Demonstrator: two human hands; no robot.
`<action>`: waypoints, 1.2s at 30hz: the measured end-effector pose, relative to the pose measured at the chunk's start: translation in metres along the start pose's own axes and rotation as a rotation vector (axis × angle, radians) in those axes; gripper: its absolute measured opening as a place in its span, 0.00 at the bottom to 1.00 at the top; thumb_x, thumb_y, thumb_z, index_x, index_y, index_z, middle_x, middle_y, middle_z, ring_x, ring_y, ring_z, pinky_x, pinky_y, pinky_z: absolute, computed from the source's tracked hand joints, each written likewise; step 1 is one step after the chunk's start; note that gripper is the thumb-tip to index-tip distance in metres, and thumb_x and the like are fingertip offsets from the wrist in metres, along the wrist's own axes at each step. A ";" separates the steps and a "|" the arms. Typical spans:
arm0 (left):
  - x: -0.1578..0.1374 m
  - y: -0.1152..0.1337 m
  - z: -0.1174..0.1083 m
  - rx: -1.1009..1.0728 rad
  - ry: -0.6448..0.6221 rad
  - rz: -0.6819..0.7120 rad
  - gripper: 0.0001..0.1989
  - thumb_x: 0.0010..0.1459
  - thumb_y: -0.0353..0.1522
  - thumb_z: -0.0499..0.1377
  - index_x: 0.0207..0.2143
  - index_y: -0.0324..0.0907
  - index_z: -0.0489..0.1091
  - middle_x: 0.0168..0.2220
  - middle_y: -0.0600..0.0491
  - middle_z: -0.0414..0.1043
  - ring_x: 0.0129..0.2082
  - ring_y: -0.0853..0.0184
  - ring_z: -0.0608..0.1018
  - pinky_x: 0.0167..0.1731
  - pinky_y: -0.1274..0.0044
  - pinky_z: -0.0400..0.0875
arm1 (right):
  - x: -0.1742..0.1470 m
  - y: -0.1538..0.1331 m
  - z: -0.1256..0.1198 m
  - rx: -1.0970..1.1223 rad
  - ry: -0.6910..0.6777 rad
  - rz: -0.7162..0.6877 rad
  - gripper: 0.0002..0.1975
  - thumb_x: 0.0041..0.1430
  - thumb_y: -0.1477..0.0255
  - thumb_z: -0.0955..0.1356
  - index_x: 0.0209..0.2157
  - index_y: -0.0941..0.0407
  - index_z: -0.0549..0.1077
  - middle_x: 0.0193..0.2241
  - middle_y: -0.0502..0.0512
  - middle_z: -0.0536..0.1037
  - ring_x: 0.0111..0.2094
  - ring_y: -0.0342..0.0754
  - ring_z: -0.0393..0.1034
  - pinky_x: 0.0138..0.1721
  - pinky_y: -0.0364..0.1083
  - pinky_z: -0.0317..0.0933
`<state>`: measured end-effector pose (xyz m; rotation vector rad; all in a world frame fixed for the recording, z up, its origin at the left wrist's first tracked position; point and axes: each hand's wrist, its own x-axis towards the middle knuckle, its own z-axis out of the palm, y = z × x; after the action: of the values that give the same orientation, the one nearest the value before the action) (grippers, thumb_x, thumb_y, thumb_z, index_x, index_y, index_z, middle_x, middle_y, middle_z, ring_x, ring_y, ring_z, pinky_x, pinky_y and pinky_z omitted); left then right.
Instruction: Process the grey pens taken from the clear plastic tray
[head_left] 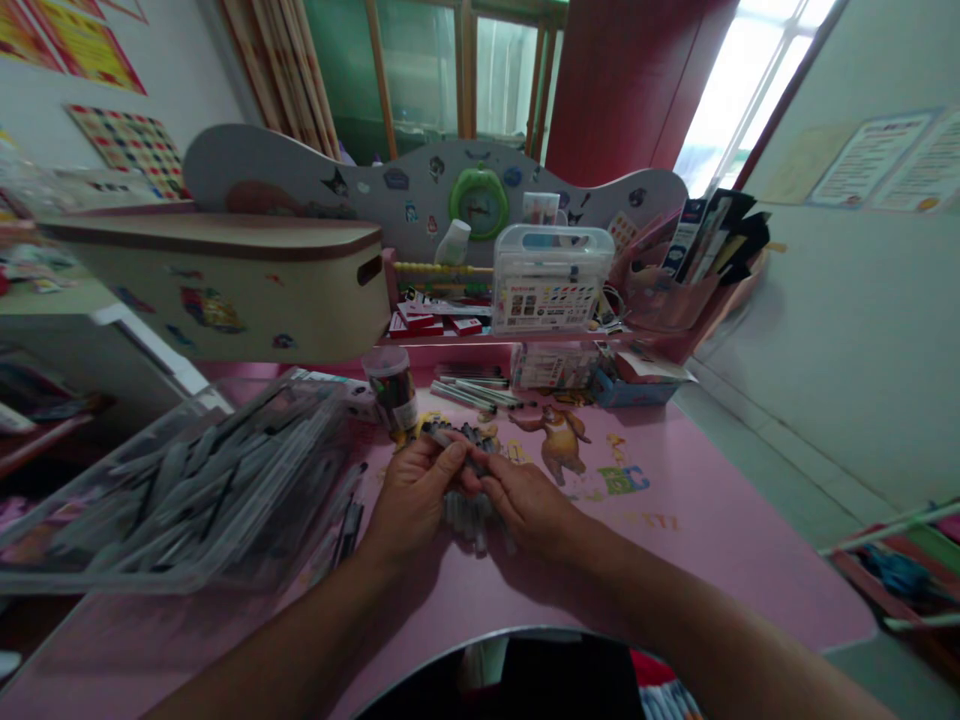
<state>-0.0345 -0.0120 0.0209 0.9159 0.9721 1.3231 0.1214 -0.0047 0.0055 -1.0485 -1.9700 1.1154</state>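
Note:
Over the pink desk (705,560), my left hand (412,490) and my right hand (525,500) meet, thumbs and fingers closed together. Between them are several grey pens (466,515); their clear ends stick out below my fingers and dark tips show above. My fingers cover the middle of the pens, so how many each hand grips is hidden. Just beyond, to the left, stands a clear tub (391,388) with dark items inside. More loose pens (472,392) lie at the back of the desk.
On the left sits a clear plastic bin (202,578) heaped with pens. Several pens (349,525) lie beside it. At the back stand a clear marker case (553,280), a green clock (478,203) and a blue box (634,388). A pink holder (667,303) is at right.

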 end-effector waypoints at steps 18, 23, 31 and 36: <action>0.011 -0.019 -0.014 -0.226 -0.379 -0.413 0.19 0.53 0.40 0.69 0.34 0.43 0.61 0.16 0.62 0.63 0.10 0.79 0.55 0.10 0.87 0.50 | 0.018 0.018 -0.017 0.663 0.074 0.262 0.24 0.51 0.49 0.72 0.23 0.55 0.65 0.18 0.44 0.62 0.19 0.39 0.51 0.20 0.41 0.46; 0.012 -0.019 -0.016 -0.245 -0.398 -0.437 0.15 0.57 0.38 0.67 0.34 0.42 0.63 0.16 0.60 0.64 0.10 0.80 0.55 0.10 0.88 0.50 | 0.016 0.020 -0.015 0.719 0.019 0.281 0.24 0.48 0.49 0.74 0.24 0.57 0.69 0.17 0.44 0.63 0.19 0.38 0.51 0.18 0.40 0.45; 0.015 -0.002 -0.019 -0.235 -0.194 -0.225 0.15 0.50 0.22 0.66 0.42 0.37 0.76 0.33 0.48 0.79 0.24 0.73 0.75 0.24 0.84 0.71 | 0.020 0.018 -0.024 0.958 0.175 0.495 0.20 0.53 0.63 0.72 0.20 0.54 0.58 0.12 0.38 0.54 0.12 0.34 0.39 0.13 0.37 0.34; 0.022 -0.008 -0.022 -0.111 -0.013 -0.103 0.09 0.51 0.28 0.68 0.37 0.36 0.79 0.34 0.48 0.79 0.28 0.71 0.78 0.25 0.83 0.74 | 0.022 0.026 -0.021 0.936 0.154 0.450 0.20 0.51 0.62 0.73 0.20 0.54 0.60 0.12 0.39 0.55 0.12 0.34 0.41 0.13 0.37 0.34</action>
<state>-0.0520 0.0091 0.0046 0.7786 0.9142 1.2692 0.1367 0.0306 -0.0048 -0.9909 -0.8772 1.8580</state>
